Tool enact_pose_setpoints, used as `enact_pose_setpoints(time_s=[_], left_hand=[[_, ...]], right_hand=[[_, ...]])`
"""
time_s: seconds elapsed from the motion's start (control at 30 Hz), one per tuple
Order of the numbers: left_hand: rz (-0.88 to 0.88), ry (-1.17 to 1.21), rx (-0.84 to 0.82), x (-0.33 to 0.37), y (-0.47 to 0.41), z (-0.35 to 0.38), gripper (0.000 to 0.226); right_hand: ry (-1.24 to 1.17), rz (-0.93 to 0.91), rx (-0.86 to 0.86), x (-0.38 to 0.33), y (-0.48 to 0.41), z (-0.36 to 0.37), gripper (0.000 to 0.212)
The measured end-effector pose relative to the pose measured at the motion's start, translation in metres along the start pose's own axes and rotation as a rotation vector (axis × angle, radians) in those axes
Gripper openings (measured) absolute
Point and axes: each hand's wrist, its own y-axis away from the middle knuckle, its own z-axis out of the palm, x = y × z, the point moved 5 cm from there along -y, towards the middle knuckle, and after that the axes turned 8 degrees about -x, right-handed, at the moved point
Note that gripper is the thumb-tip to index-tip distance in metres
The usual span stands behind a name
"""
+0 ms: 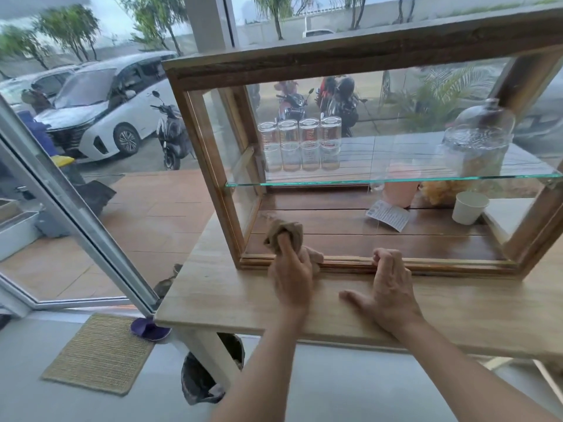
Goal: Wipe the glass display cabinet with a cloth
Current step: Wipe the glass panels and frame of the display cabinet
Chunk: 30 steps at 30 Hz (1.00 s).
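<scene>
Small cafe or drink stall, street-facing. Evidence: wood-framed glass display cabinet (350,166) on a wooden counter (231,296) by the window; row of upturned drinking glasses (300,144) on its glass shelf (393,179), snack jar (476,147), paper cup (469,207). Cars (100,108) and motorbikes (344,105) parked right outside.

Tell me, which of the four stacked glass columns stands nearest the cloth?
The leftmost column on the glass shelf; the other three stand farther right of the cloth.
</scene>
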Motion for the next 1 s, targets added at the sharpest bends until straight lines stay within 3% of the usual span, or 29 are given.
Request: enact_pose_setpoints(time_s=[0.1, 0.17, 0.23, 0.3, 0.37, 0.4, 0.47, 0.57, 0.63, 0.7, 0.8, 0.9, 1.0], left_hand=[[0.288, -0.059, -0.154, 0.049, 0.006, 0.029, 0.027], [0.416, -0.135, -0.097, 0.045, -0.017, 0.012, 0.019], [0.245, -0.095, 0.043, 0.004, -0.039, -0.014, 0.021], [-0.151, 0.019, 0.180, -0.044, -0.038, -0.032, 0.029], [-0.412, 0.139, 0.150, -0.051, -0.016, -0.024, 0.038], [-0.424, 0.174, 0.093, -0.037, -0.006, -0.010, 0.041], [-0.229, 0.166, -0.010, 0.008, 0.005, 0.015, 0.041], [0.073, 0.007, -0.012, 0.043, -0.024, 0.008, 0.046], [0.146, -0.046, 0.084, 0.030, -0.050, -0.014, 0.046], [0.079, -0.044, 0.211, 0.003, -0.050, -0.028, 0.045], [0.046, -0.008, 0.041, 0.013, -0.016, -0.007, 0.054], [0.286, -0.095, -0.158, 0.082, 0.000, 0.025, 0.063], [0.516, -0.125, -0.051, 0.138, -0.042, 0.002, 0.034]], right_hand=[[0.005, -0.003, -0.007, 0.000, 0.001, 0.000, 0.101], [0.009, -0.009, -0.020, 0.001, 0.000, 0.001, 0.103], [0.008, -0.024, -0.013, 0.001, 0.000, 0.001, 0.101], [0.001, -0.018, -0.008, 0.004, 0.000, 0.002, 0.101], [-0.007, -0.017, -0.009, 0.004, 0.000, 0.002, 0.101], [-0.009, -0.015, -0.010, 0.003, -0.001, 0.002, 0.102], [-0.002, -0.014, -0.017, 0.002, 0.000, 0.001, 0.102], [-0.001, -0.018, -0.015, 0.001, 0.000, -0.002, 0.103], [-0.008, -0.013, -0.007, 0.002, 0.000, -0.003, 0.102], [-0.008, -0.002, -0.005, 0.002, 0.001, -0.003, 0.101], [-0.005, 0.005, -0.014, 0.001, 0.000, -0.002, 0.100], [-0.019, -0.012, -0.018, -0.001, 0.001, -0.004, 0.094], [-0.011, 0.003, -0.036, -0.001, 0.002, -0.004, 0.096]])
